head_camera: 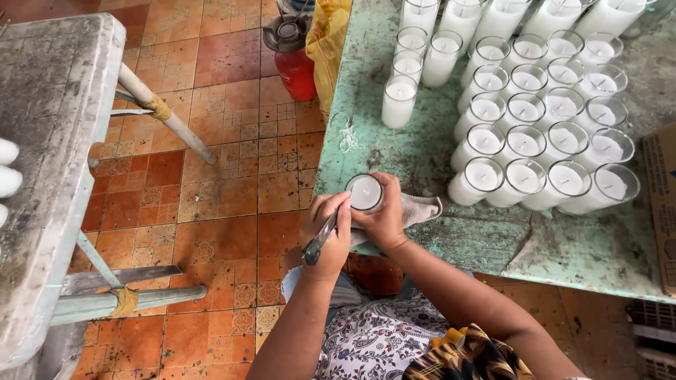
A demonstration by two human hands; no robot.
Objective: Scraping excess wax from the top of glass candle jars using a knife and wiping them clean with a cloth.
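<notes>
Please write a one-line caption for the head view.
Left hand works a dark metal tool at a white glass candle held by right hand.

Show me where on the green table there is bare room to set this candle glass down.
Bare patches on the green table: the strip between the single candle and the table's left edge, and the worn area right of the cloth, below the front row of candles. The upper right is packed. The hands hold the candle glass at the near edge.

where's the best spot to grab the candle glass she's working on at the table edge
Probably around the glass wall of the candle glass, from the right side, as the right hand does. It stands upright; the left hand brings a tool in from the left.
</notes>
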